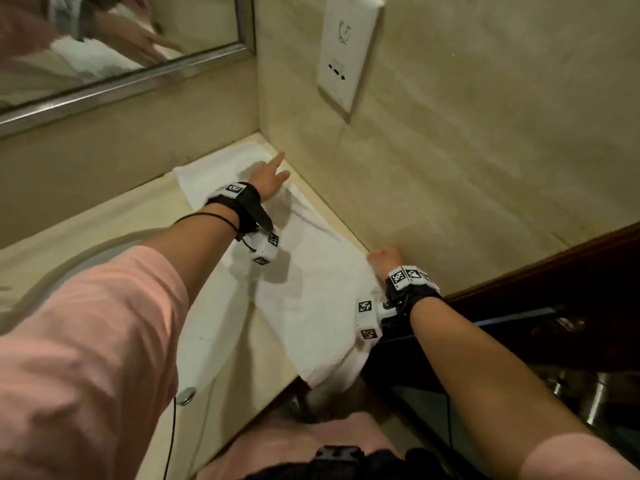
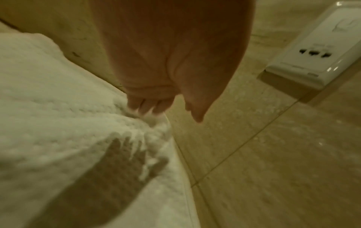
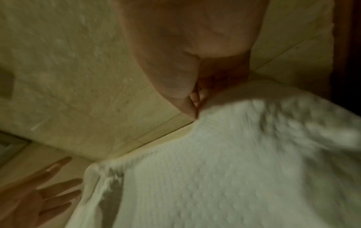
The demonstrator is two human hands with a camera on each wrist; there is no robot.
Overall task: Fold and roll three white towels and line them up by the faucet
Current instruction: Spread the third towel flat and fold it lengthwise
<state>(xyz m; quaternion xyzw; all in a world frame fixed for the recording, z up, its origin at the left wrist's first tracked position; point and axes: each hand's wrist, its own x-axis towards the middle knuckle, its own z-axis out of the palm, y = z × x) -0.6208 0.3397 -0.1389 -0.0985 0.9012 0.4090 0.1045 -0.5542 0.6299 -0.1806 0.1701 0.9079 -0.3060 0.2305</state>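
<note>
Head view: your white towel (image 1: 311, 299) lies along the beige counter (image 1: 145, 216) against the tiled wall (image 1: 467, 150); left hand (image 1: 268, 174) flat, fingers spread, right hand (image 1: 384, 256) pinching its edge.

The wall (image 1: 450, 150) stands tight against the right of both hands, its socket (image 1: 349, 50) jutting out above them. A back wall (image 1: 121, 161) closes the space beyond the left hand (image 1: 268, 174). Bare bench (image 1: 138, 216) and the sink (image 1: 207, 341) lie open to its left.
</note>
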